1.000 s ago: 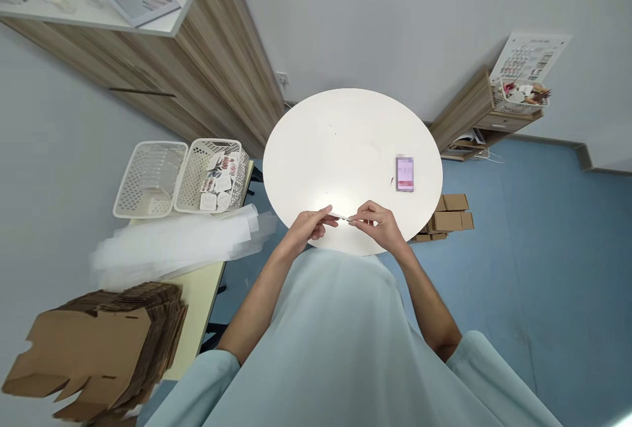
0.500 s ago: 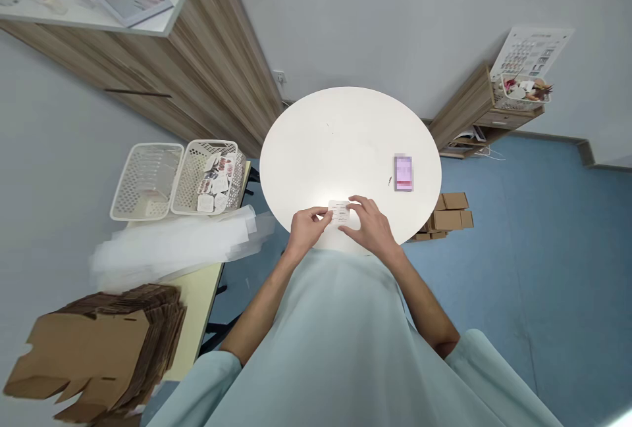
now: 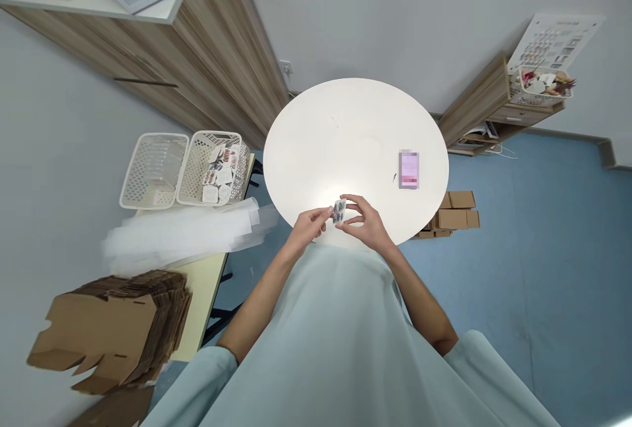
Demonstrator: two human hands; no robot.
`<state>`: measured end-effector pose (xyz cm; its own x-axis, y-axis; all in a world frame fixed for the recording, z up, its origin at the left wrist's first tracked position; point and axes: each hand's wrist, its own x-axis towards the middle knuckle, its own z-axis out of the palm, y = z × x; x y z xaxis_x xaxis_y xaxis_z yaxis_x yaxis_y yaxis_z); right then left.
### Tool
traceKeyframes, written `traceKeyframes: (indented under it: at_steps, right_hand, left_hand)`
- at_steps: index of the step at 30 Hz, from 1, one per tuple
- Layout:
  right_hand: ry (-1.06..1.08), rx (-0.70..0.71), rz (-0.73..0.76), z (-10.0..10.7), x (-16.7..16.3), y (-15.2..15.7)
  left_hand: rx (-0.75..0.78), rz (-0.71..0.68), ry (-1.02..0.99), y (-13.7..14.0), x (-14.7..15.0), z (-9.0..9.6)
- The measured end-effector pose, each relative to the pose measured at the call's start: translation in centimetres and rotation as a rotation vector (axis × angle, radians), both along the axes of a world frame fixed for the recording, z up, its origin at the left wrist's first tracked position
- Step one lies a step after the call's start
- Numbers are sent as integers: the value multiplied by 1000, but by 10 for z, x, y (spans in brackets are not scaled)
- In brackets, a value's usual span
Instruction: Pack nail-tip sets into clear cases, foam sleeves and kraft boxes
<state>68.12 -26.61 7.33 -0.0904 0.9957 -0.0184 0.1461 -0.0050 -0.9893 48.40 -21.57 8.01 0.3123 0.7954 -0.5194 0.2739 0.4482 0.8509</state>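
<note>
A small card (image 3: 339,211) is held between my two hands, above the near edge of the white oval table (image 3: 355,131). Its visible face has dark printed patches on white; the face beneath is hidden. My right hand (image 3: 366,223) grips it, thumb at the lower edge and forefinger at the upper one. The fingers of my left hand (image 3: 310,225) are pinched together at the card's left side. A pink-and-purple rectangular item (image 3: 409,170), blurred out, lies on the table's right part.
On the left side table are two white plastic baskets (image 3: 129,174), one with small cards inside, translucent sheets (image 3: 182,233) and stacked flat cardboard boxes (image 3: 99,331). Brown boxes (image 3: 451,218) stand on the floor to the right. A low cabinet (image 3: 476,104) is at the back right.
The card has been turned over: its white face with lines of text showed before, and now the face with dark patches does. My view has shifted slightly.
</note>
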Motion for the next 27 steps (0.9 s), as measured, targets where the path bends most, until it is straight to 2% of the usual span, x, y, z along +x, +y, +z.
traceKeyframes:
  at_steps: [2,5,7,10,13,17,24,27]
  right_hand:
    - [145,-67,2,2,2,0]
    - [189,-112,20,-1,4,1]
    - [117,-98,24,-4,4,1]
    - [-96,-2,18,-9,2,4]
    - [-285,103,56,-12,-5,8]
    - [-431,193,120,-18,-20,17]
    - [-603,187,229,-31,-65,40]
    - [-628,150,260,-47,-91,54]
  left_hand:
    - [-109,8,-72,-1,-3,2]
    - [-152,75,-127,-3,-6,4]
    - [-140,129,-112,-3,-7,5]
    - [-93,200,-38,-3,-11,3]
    - [-62,211,-5,-2,-16,-1]
    - [-20,208,30,0,-28,-11]
    - [38,192,155,6,-66,-36]
    - [58,186,198,12,-89,-51]
